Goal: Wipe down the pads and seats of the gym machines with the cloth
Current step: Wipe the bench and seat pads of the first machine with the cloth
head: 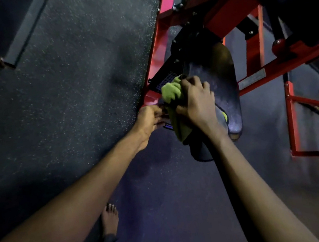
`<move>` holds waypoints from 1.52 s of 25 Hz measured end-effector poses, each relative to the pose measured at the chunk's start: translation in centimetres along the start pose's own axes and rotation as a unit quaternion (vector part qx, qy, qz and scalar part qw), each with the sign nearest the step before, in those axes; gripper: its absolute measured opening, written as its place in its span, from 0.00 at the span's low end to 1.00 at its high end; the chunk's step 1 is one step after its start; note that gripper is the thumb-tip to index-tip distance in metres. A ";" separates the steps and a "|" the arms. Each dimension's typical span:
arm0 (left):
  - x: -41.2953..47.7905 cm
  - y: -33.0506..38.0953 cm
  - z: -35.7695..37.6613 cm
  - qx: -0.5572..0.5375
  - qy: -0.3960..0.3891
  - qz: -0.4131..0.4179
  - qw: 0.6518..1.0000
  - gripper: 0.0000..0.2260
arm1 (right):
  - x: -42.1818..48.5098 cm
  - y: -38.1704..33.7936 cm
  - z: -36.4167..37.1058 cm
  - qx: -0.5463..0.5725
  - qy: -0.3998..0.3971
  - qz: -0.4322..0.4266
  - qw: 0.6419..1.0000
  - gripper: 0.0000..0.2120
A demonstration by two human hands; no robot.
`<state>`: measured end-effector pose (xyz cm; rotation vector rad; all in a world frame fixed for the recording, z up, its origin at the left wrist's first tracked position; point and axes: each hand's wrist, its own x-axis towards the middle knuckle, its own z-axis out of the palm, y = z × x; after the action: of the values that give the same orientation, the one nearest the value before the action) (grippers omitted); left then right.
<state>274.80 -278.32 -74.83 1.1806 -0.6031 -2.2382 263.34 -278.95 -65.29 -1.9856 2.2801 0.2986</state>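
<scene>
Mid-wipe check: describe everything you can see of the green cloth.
The cloth is yellow-green, soft fabric by its look, bunched into a wad on top with a loose tail hanging below. The right hand grips it from above at the edge of the dark seat pad. The left hand reaches its side; whether it pinches the cloth is unclear.

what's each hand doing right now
left hand: fingers curled beside the cloth, hold cannot be told
right hand: grips the cloth on the pad
</scene>
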 end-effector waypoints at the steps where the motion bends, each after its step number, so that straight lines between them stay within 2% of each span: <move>1: 0.0 0.5 0.0 -0.029 0.002 -0.008 1.000 0.14 | -1.4 0.1 0.6 0.005 0.021 -0.011 1.000 0.27; 3: 0.3 1.6 0.3 -0.036 0.013 0.003 0.999 0.16 | -3.8 0.3 2.1 0.016 0.066 -0.014 0.998 0.27; 7: 1.0 2.7 2.4 0.079 0.055 0.095 0.991 0.22 | -8.1 1.5 5.4 0.092 0.154 0.028 0.983 0.28; 11: 1.1 -0.1 4.6 0.223 0.112 0.144 0.957 0.39 | -11.0 3.2 7.5 0.190 0.218 0.102 0.952 0.28; 13: 1.1 -1.2 5.3 0.265 0.127 0.169 0.941 0.41 | -11.9 4.6 8.1 0.259 0.230 0.154 0.925 0.28; 16: 0.8 -2.2 6.3 0.289 0.155 0.205 0.922 0.35 | -12.5 7.5 9.0 0.349 0.252 0.202 0.880 0.32; 20: 0.4 -3.3 8.8 0.334 0.223 0.234 0.885 0.30 | -12.6 10.1 9.6 0.468 0.303 0.280 0.781 0.32; 23: 0.4 -4.3 11.1 0.347 0.275 0.242 0.864 0.29 | -12.6 13.1 10.3 0.504 0.304 0.303 0.750 0.28; 26: 0.5 -4.7 11.8 0.350 0.296 0.244 0.855 0.35 | -12.1 16.6 11.2 0.577 0.280 0.311 0.701 0.22; 28: 0.7 -4.8 11.7 0.356 0.308 0.241 0.849 0.38 | -11.9 18.0 11.7 0.652 0.260 0.295 0.648 0.20; 32: 1.0 -4.7 11.6 0.361 0.315 0.243 0.843 0.37 | -11.4 19.3 11.7 0.769 0.256 0.289 0.509 0.16; 33: 1.1 -4.8 11.7 0.364 0.318 0.243 0.841 0.37 | -10.6 20.2 11.4 0.784 0.246 0.295 0.488 0.14; 34: 1.2 -4.9 11.6 0.366 0.323 0.244 0.838 0.37 | -9.4 21.4 11.3 0.794 0.227 0.296 0.480 0.12; 38: 1.7 -5.3 11.5 0.340 0.337 0.261 0.838 0.36 | -6.2 25.8 10.7 0.804 0.136 0.277 0.509 0.08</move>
<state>262.94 -273.79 -73.13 1.7429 -1.2675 -1.0332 238.21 -267.34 -72.37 -0.2409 1.6232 -1.5691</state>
